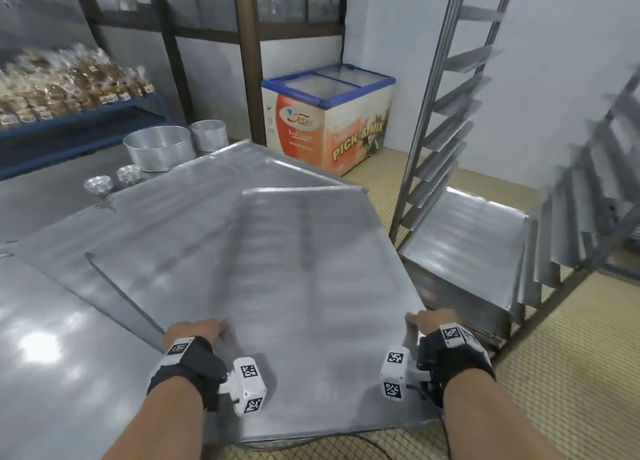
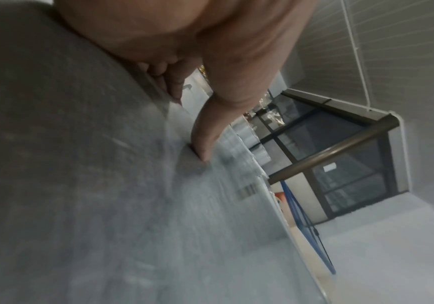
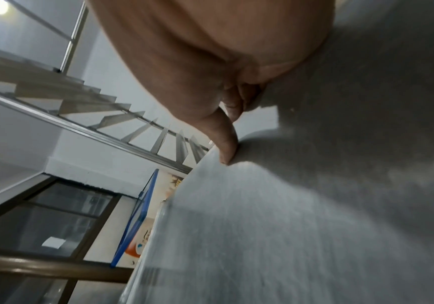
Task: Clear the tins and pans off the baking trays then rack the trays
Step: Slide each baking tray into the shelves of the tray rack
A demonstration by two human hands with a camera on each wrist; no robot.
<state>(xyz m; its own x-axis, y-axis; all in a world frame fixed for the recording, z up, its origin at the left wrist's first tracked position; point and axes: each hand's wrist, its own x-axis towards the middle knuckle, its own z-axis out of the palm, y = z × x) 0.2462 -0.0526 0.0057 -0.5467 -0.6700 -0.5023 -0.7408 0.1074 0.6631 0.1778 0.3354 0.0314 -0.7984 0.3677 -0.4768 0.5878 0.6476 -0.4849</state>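
Observation:
A large grey baking tray is held up above the steel table, half over its right edge. My left hand grips its left side, thumb on top, other fingers curled under the rim. My right hand grips its right side the same way, thumb pressed on the surface. A second tray lies flat on the table beneath it. A third tray sits in the metal tray rack at the right. Two round pans and two small tins stand on the table at the back left.
An ice cream freezer stands against the far wall beside a brown post. Bagged bread fills a blue shelf at the far left. The rack's runners jut out at the right. Tiled floor lies between table and rack.

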